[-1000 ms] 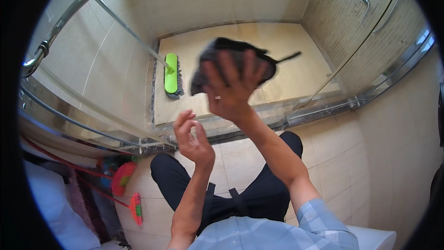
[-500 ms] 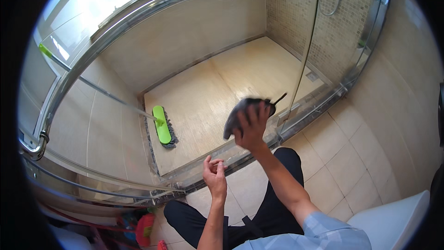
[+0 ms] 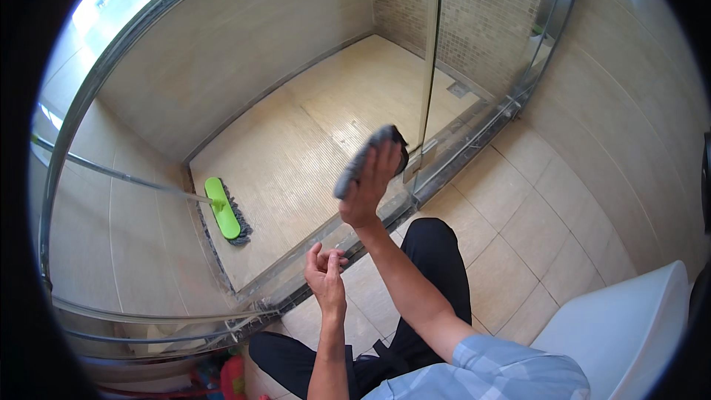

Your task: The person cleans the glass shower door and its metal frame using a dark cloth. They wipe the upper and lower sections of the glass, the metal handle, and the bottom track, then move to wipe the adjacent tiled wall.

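Note:
My right hand (image 3: 370, 189) is raised with its fingers laid along a dark grey, fuzzy cleaning pad (image 3: 355, 167) with a black edge. The pad is tilted beside the glass door's upright edge, above the shower threshold; whether it touches the glass I cannot tell. Lower and to the left, my left hand (image 3: 326, 275) is held up over the threshold, empty, its fingers loosely bent and apart. Inside the shower, a mop with a bright green head (image 3: 222, 209) and grey fringe rests on the floor, its handle leaning left.
A curved metal rail (image 3: 104, 67) runs along the upper left. The glass door's edge (image 3: 430, 52) stands beyond my right hand. A dark threshold (image 3: 348, 259) borders the ribbed shower floor (image 3: 296, 155). White toilet (image 3: 615, 333) at lower right; red items (image 3: 232, 376) at lower left.
My view has shifted, so the scene sits further left and higher. My right hand has turned the pad more upright, and its grey fuzzy side shows more. The left hand keeps its pose.

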{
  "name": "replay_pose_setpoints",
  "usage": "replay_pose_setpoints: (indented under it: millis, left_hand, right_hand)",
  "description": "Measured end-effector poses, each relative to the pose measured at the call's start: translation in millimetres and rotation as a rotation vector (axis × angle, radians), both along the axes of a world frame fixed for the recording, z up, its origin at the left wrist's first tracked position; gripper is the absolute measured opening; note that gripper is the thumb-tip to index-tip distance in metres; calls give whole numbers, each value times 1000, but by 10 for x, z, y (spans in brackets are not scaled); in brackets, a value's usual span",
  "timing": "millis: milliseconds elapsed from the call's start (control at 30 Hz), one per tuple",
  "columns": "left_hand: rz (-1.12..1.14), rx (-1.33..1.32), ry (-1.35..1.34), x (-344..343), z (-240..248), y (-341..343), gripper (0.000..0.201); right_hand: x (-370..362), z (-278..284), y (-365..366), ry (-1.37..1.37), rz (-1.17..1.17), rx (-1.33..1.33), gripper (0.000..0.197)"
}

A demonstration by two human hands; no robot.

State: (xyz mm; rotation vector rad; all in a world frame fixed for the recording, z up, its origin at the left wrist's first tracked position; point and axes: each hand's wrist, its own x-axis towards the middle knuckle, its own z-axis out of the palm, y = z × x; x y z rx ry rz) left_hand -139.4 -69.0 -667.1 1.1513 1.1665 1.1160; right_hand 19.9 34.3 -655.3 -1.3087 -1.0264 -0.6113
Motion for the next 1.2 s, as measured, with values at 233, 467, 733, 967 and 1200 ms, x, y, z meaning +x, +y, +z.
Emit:
replay_pose_setpoints:
  millis: [233,467,733,967,1200]
  left_hand:
    - [-94,-81,36,216,-123,119,46]
    - [-30,42,10,276,-11,273,44]
    - [-88,70,14,504,242,324,46]
    - [57,83,92,368,-111,298,40]
    - [-17,58,67,311,-244,248,41]
  right_hand:
    - [-325,-1106,-51,657,-50,-60,72]
    - [-369,-636,-138,749,77,-133,61]
    - [718,97,65,565,-64,4,61]
    - [-365,-401,-79,792,14,-82,62]
    - [-55,-665,31,746,-126,-110,65]
